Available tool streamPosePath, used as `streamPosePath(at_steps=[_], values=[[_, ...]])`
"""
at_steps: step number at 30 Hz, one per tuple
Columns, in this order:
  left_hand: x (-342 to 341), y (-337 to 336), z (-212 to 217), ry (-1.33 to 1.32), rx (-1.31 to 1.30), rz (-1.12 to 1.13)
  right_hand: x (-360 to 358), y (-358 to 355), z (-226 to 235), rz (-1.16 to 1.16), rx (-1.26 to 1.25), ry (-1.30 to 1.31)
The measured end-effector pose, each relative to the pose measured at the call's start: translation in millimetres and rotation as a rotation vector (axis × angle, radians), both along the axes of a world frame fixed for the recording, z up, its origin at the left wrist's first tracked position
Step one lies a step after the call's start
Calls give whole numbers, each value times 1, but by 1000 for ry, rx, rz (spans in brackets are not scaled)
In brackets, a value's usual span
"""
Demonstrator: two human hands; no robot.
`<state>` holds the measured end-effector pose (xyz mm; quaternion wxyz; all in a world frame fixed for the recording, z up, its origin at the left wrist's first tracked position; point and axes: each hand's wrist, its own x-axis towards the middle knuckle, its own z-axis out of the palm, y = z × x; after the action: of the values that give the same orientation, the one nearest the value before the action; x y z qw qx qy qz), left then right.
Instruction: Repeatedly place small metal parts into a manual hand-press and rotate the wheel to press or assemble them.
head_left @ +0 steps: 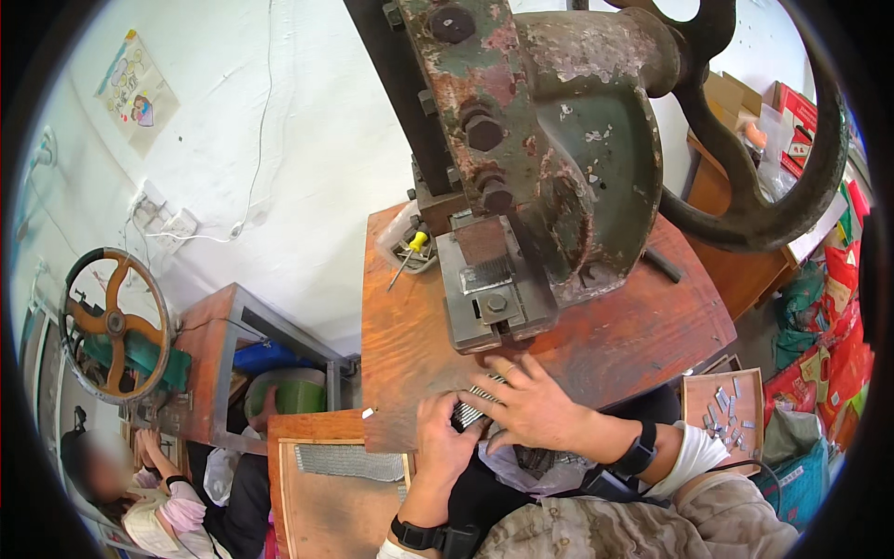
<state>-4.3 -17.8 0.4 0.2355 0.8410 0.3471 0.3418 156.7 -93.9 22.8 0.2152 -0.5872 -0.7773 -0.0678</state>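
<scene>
A packed row of small ribbed metal pieces (478, 402) lies between my two hands at the table's near edge. Wrapped round its lower left end, my left hand (441, 436) grips it. My right hand (538, 412) takes it from the other side, with the thumb below and the fingers stretched over it. Part of the row is hidden under my fingers. Just beyond my hands stands the heavy press (596, 158), its green paint worn. The metal die (498, 296) sits at its foot. A plastic bag with metal pieces (540, 466) is on my lap.
A wooden tray (326, 512) at lower left holds rows of metal pieces. Another tray (694, 396) at right has loose ones. A yellow-handled screwdriver (415, 244) rests in a plastic tub beside the press. The handwheel (796, 210) overhangs the right. Another person (168, 508) sits at left.
</scene>
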Motion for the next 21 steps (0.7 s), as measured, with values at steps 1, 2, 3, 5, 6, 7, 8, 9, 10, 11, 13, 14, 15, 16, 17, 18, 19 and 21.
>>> streamPosePath(at_steps=[1,2,3,5,6,7,8,9,10,11,13,14,15,16,17,18,19,21], values=[[0,0,1,10,0,4,-3,0,-3,30,2,-58],[-1,-1,2,21,1,8,-1,-2,-5,-13,-42,-62],[0,-2,4,22,1,6,2,-3,-7,-15,-42,-60],[2,-4,11,131,43,23,7,-5,-11,-95,-41,-5],[7,-6,18,133,42,22,7,-4,-12,-93,-38,-5],[15,-7,29,210,114,-11,8,-4,-13,-98,-41,-2],[20,-8,34,286,187,-44,10,-3,-14,-119,-46,20],[22,-6,30,289,184,-50,13,-4,-15,-141,-52,41],[24,-3,24,279,127,-60,17,-6,-11,-139,-73,117],[24,0,19,269,70,-71,21,-8,-13,-138,-71,121],[22,-1,15,268,80,-84,29,-13,-18,-147,-70,280],[22,-3,14,251,49,-59,32,-17,-17,-155,-51,331],[21,-4,14,234,17,-33,36,-19,-19,-154,-51,334],[20,-5,13,237,18,-29,39,-20,-20,-134,-46,351],[18,-6,12,115,-82,-55,40,-20,-20,-113,-42,368],[15,-7,10,-8,-182,-81,40,-19,-17,-89,-44,390],[11,-7,4,-7,-182,-75,39,-17,-16,-83,-46,392],[5,-3,-10,-228,-321,-78,38,-14,-14,-40,-61,433]])
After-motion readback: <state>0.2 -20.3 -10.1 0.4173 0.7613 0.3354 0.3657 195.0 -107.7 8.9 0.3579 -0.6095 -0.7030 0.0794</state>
